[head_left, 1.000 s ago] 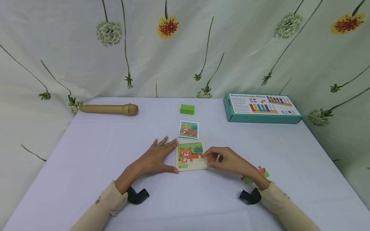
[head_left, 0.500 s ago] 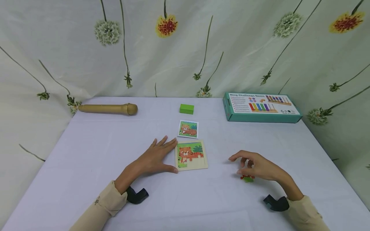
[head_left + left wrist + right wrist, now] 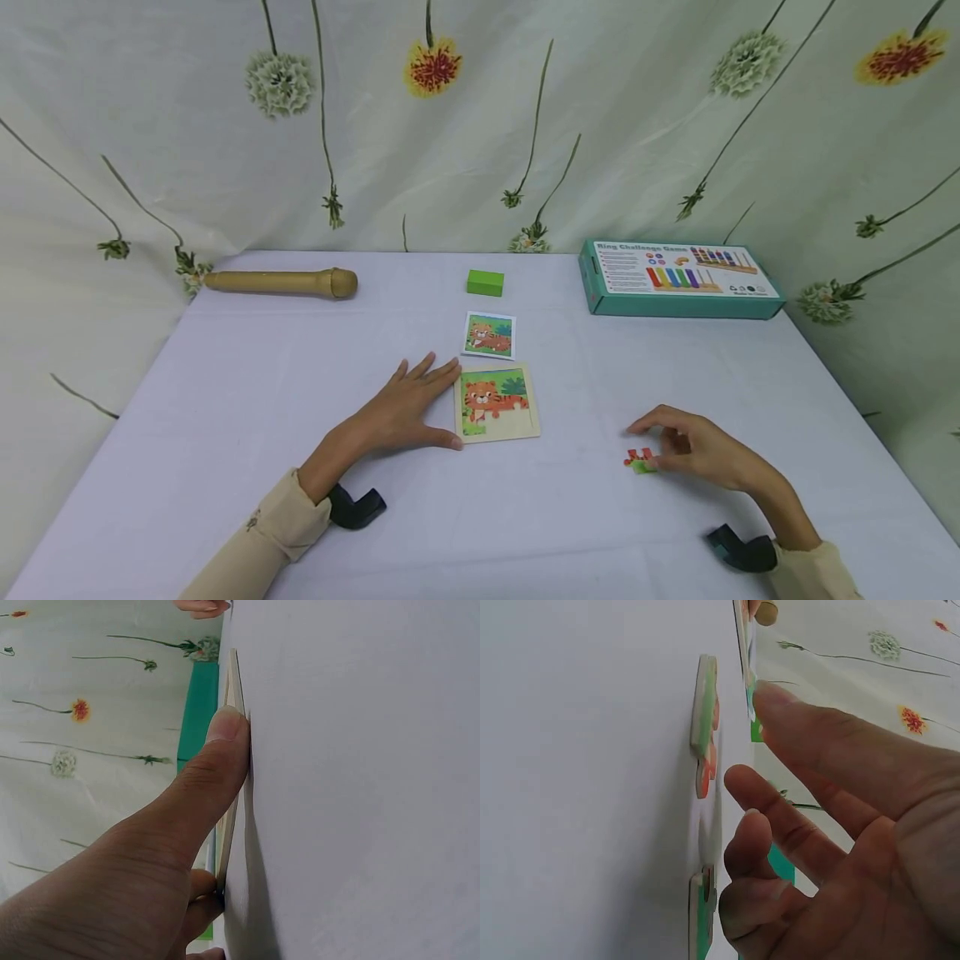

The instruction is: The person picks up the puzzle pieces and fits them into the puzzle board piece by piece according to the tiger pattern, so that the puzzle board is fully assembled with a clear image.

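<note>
A wooden puzzle board (image 3: 517, 427) with a partly filled tiger picture lies mid-table; its lower right shows bare wood. My left hand (image 3: 408, 408) rests along its left side, fingers spread. The left wrist view has the thumb (image 3: 225, 731) against the board's edge. To the right, my right hand (image 3: 697, 446) is held over a red-and-green puzzle piece (image 3: 640, 462), fingers loosely bent and nothing between them. From the right wrist camera this piece (image 3: 705, 712) lies flat below the fingertips, and a second puzzle piece (image 3: 699, 919) lies nearer the palm, hidden under the hand from above.
Just behind the board lies a small tiger picture card (image 3: 490, 335). Farther back stands a green block (image 3: 485, 283). A teal Ring Challenge Game box (image 3: 682, 282) sits back right, and a tan wooden stick with a rounded head (image 3: 281, 283) lies back left.
My right hand has left the board's right edge and moved right, to the loose puzzle pieces. The left hand has stayed at the board.
</note>
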`<state>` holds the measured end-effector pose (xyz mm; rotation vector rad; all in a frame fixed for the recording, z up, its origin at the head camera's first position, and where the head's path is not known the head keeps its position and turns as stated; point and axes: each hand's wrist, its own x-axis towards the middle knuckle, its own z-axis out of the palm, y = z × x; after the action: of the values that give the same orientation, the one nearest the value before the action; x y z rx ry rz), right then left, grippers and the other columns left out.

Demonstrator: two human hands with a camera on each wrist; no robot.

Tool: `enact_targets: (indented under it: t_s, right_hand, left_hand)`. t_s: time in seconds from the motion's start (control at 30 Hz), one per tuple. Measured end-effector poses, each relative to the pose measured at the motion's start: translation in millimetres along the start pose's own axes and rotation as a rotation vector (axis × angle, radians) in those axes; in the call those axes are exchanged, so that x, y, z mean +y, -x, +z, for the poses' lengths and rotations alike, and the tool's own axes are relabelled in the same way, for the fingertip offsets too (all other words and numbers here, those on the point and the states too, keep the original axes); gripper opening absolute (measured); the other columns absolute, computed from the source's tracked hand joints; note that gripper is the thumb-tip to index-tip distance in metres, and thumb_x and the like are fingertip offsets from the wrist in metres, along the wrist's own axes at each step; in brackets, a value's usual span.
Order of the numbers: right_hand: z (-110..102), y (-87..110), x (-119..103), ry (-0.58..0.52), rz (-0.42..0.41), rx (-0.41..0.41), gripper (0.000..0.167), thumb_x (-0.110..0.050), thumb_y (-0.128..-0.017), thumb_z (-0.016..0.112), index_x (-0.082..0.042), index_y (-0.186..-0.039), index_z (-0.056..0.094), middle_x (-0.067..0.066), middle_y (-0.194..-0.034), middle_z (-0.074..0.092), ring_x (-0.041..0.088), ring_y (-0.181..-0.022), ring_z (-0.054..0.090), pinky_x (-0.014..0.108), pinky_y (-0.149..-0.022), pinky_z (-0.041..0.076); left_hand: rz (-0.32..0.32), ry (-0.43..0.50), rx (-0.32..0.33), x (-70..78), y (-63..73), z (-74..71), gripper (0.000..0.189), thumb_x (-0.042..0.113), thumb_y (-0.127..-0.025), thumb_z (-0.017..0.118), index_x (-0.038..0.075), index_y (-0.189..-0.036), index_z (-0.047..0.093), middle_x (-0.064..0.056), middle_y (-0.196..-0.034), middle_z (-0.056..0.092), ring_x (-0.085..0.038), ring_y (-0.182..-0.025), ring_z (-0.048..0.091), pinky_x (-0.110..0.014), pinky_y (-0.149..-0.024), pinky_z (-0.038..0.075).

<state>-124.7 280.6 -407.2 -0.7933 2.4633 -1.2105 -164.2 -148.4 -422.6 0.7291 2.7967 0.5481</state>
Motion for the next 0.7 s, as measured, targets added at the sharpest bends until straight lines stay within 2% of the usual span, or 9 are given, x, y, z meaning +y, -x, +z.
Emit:
enact_targets:
  t_s: [0.2, 0.43, 0.7]
  right_hand:
    - [4.3, 1.8, 2.3, 0.099, 0.001, 0.051, 0.034, -0.016, -0.079, 0.078, -0.014, -0.111, 0.066, 0.001, -0.098, 0.058, 0.014, -0.070, 0.045, 0.023, -0.058, 0.039]
    - [6.7, -0.4, -1.5, 0.170, 0.053, 0.045, 0.030, -0.016, -0.076, 0.080, -0.015, -0.105, 0.069, -0.001, -0.098, 0.055, 0.010, -0.074, 0.043, 0.022, -0.060, 0.038]
    - [7.9, -1.8, -5.1, 0.226, 0.075, 0.037, 0.027, -0.016, -0.077, 0.080, -0.018, -0.101, 0.070, -0.004, -0.096, 0.055, 0.009, -0.078, 0.045, 0.021, -0.064, 0.040]
  left_hand:
    - [-0.007, 0.000, -0.001, 0.6, -0.2, 0.0, 0.112, 0.070, -0.066, 0.071, 0.015, -0.153, 0.026, 0.000, -0.158, 0.023, -0.029, -0.148, 0.004, -0.055, -0.117, 0.001]
    - [-0.012, -0.001, 0.002, 1.4, -0.4, 0.3, 0.112, 0.069, -0.066, 0.072, 0.015, -0.153, 0.026, 0.001, -0.158, 0.023, -0.029, -0.148, 0.004, -0.055, -0.117, 0.001]
    - [0.005, 0.002, 0.004, 1.5, 0.4, -1.1, 0.112, 0.068, -0.067, 0.073, 0.013, -0.152, 0.026, -0.002, -0.158, 0.024, -0.030, -0.148, 0.005, -0.056, -0.117, 0.002]
